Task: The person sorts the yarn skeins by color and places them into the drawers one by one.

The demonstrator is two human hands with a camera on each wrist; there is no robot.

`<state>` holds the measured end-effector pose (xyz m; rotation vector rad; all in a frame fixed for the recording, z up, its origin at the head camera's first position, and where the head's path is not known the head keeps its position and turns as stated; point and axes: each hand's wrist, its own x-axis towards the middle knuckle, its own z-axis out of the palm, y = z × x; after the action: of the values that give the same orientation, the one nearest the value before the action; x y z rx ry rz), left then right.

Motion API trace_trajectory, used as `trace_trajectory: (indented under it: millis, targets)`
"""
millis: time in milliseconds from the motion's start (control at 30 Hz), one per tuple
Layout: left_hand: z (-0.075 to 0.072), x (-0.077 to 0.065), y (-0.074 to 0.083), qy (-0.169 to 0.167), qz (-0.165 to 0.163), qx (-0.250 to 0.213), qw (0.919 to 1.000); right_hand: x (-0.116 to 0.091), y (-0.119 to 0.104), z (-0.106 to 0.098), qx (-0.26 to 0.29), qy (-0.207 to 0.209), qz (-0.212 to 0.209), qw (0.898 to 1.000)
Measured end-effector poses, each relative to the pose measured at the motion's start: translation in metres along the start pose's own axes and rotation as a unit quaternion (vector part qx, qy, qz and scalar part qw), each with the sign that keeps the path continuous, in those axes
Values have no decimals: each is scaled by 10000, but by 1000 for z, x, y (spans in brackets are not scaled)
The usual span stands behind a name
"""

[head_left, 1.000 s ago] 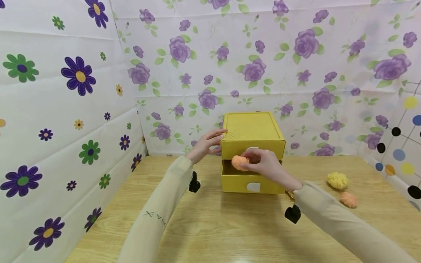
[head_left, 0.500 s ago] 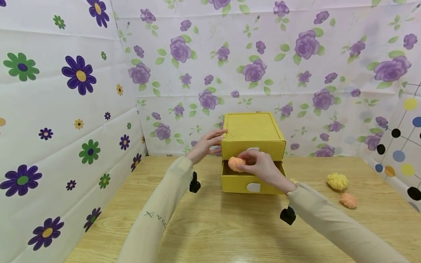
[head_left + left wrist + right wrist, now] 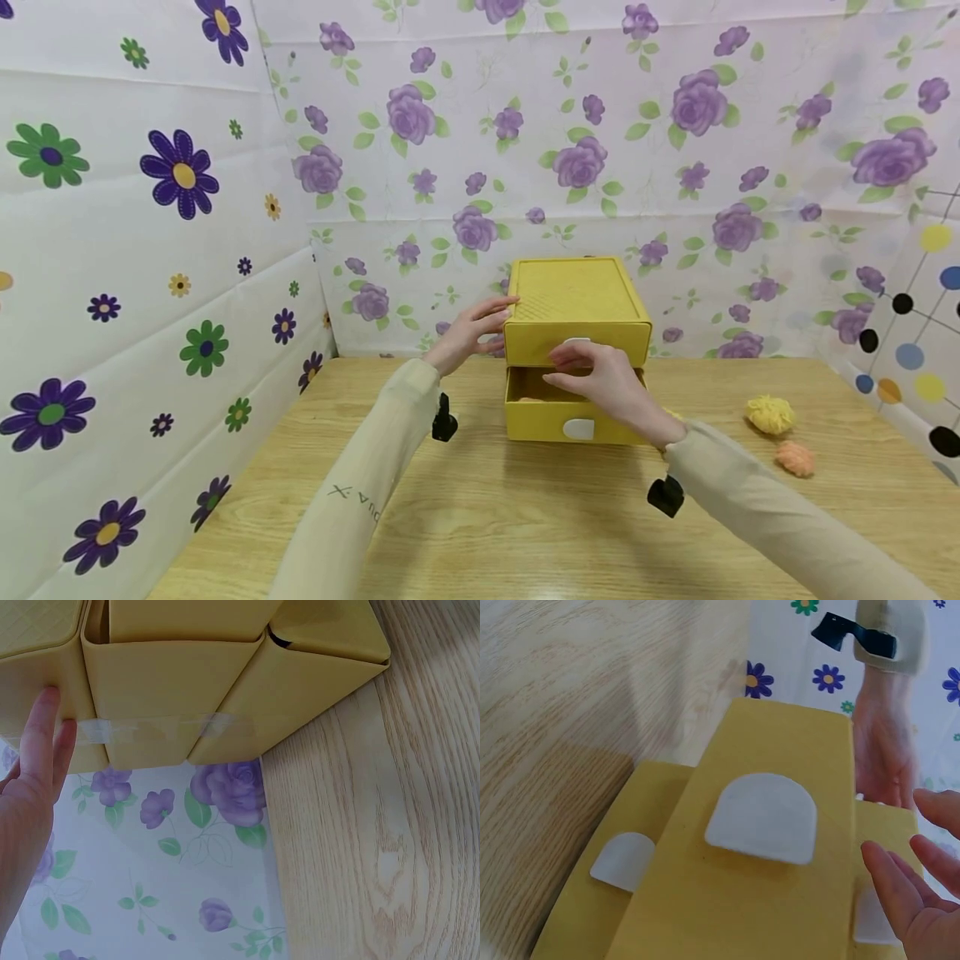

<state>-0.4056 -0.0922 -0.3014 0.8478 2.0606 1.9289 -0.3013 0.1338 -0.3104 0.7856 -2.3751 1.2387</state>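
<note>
A yellow drawer cabinet point(image 3: 573, 287) with white tab handles stands at the back of the table, its middle drawer point(image 3: 543, 422) pulled out. Inside that drawer, just over the front edge, shows a sliver of a peach fuzzy ball point(image 3: 530, 400). Above the drawer my right hand point(image 3: 603, 379) hovers with thumb and fingers apart and nothing between them; the right wrist view shows the same gap. My left hand point(image 3: 468, 335) rests its fingertips against the cabinet's left side, fingers fairly straight point(image 3: 37, 742).
To the right on the wooden table point(image 3: 480, 517) lie a yellow fuzzy ball point(image 3: 770, 414) and another peach fuzzy ball point(image 3: 795, 458). Something yellow point(image 3: 672, 413) peeks out behind my right wrist. Flowered sheets point(image 3: 450, 167) rise behind and to the left.
My right hand brought the peach fuzzy ball slightly left over the drawer and let it go; it now lies inside. The fingers have parted. My left hand stayed put.
</note>
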Motion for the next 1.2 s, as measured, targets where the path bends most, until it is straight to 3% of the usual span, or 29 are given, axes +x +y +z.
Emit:
trace_trajectory:
  millis: [267, 433, 633, 833, 1000, 1200]
  targets:
    - [4, -10, 15, -94, -32, -52, 9999, -9, 4, -17, 415, 204, -273, 9986]
    - [5, -12, 19, -208, -72, -104, 9997, -17, 9, -34, 534, 59, -113, 9985]
    - [3, -5, 9, -97, -48, -60, 9999, -28, 15, -59, 217, 184, -47, 9996]
    - [1, 1, -1, 38, -46, 65, 10000, -40, 23, -81, -430, 189, -110, 9988]
    - [3, -4, 9, -72, -107, -1, 9999, -47, 32, -95, -725, 39, -17, 9974]
    - [7, -13, 24, -191, -144, 10, 9997, -53, 46, -111, -477, -426, 269, 9976]
